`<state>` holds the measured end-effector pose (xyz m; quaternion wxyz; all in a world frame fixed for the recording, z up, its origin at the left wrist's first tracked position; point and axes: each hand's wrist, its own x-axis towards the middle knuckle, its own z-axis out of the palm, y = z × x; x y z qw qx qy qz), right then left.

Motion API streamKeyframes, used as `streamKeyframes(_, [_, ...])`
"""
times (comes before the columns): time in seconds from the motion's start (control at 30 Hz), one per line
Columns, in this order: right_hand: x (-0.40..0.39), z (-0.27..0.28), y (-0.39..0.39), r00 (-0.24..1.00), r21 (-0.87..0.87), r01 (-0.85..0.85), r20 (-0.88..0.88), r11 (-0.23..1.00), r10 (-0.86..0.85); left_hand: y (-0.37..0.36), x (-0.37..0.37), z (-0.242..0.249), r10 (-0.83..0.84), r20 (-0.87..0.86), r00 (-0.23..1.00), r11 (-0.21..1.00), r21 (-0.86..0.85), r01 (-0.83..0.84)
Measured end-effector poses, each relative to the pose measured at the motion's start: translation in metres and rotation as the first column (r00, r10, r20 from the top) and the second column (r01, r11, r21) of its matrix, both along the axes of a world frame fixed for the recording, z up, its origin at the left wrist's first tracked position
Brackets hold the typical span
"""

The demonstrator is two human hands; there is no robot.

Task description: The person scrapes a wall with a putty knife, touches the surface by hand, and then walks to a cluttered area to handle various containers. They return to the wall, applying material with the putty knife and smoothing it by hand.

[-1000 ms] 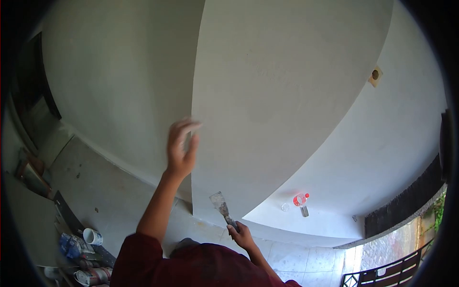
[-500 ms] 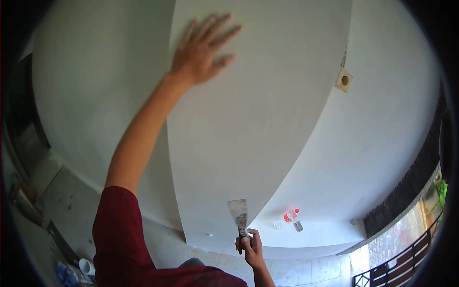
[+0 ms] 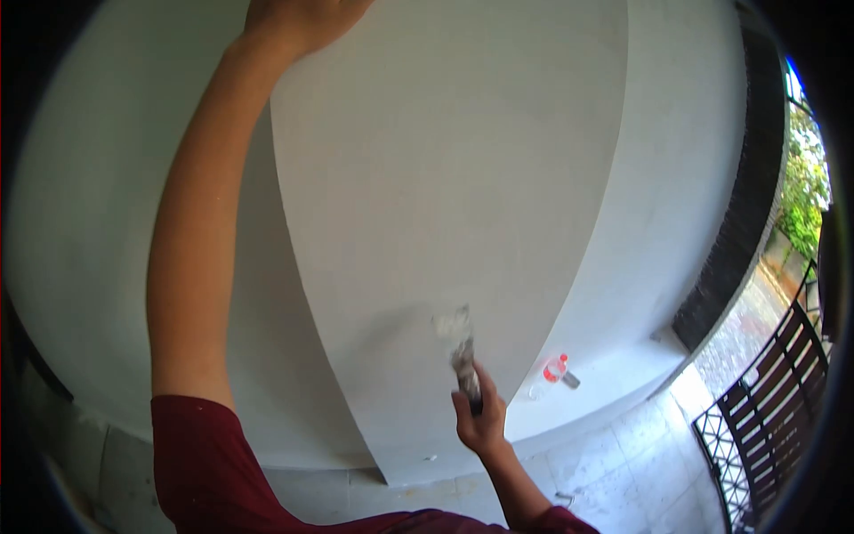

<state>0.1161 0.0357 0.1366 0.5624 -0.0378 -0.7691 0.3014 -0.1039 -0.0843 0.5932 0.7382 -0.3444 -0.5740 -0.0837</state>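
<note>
The left hand [image 3: 298, 22] is reaching up by the wall [image 3: 445, 160], its fingers' spread impossible to tell; the right is gripping the scraper [image 3: 463, 354] before the wall, any move calling for steady control.

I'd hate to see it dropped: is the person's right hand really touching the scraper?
Touching. The head view shows the right hand closed on the handle of the scraper, with digits on both sides.

One head cam, no second view to share — sits above the shoulders, faces forward and down: wall [image 3: 445, 178] fills the middle, floor [image 3: 587, 463] low, gate [image 3: 774, 409] at right edge.
</note>
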Motion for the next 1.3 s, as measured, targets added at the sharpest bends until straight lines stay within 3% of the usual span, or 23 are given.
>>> streamKeyframes(0.07, [-0.025,0.015,-0.009,0.995,0.114,0.077,-0.075,0.991,-0.068,-0.007,0.0,-0.004,0.007,-0.019,1.0,1.0,-0.025,-0.007])
streamKeyframes(0.17, [-0.041,0.032,-0.029,0.99,0.081,0.141,0.021,0.987,-0.143,-0.01,-0.011,-0.014,-0.038,-0.031,0.999,0.998,-0.043,0.037])
streamKeyframes(0.4, [-0.072,0.083,-0.056,0.987,-0.052,0.161,0.004,0.986,-0.161,-0.01,-0.018,-0.039,-0.191,-0.067,0.979,0.979,-0.089,0.185])
streamKeyframes(0.5, [-0.091,0.114,-0.048,0.945,0.123,0.263,-0.231,0.957,-0.23,-0.012,-0.018,-0.047,-0.275,-0.059,0.96,0.957,-0.112,0.268])
streamKeyframes(0.67, [-0.079,0.143,-0.066,0.959,0.002,0.264,-0.111,0.964,-0.262,-0.015,-0.02,-0.064,-0.394,-0.049,0.918,0.911,-0.157,0.382])
streamKeyframes(0.73, [-0.071,0.134,-0.074,0.954,-0.055,0.3,0.038,0.952,-0.298,-0.016,-0.019,-0.067,-0.417,-0.034,0.908,0.9,-0.157,0.407])
streamKeyframes(0.83, [-0.074,0.127,-0.069,0.937,0.056,0.348,-0.044,0.936,-0.346,-0.015,-0.02,-0.066,-0.444,-0.028,0.896,0.888,-0.147,0.435])
streamKeyframes(0.93, [-0.07,0.15,-0.078,0.947,-0.031,0.322,0.017,0.946,-0.321,-0.012,-0.022,-0.069,-0.458,-0.026,0.889,0.881,-0.15,0.449])
streamKeyframes(1.3, [-0.068,0.151,-0.08,0.938,-0.068,0.346,0.052,0.936,-0.343,-0.013,-0.019,-0.074,-0.433,-0.034,0.901,0.894,-0.144,0.424])
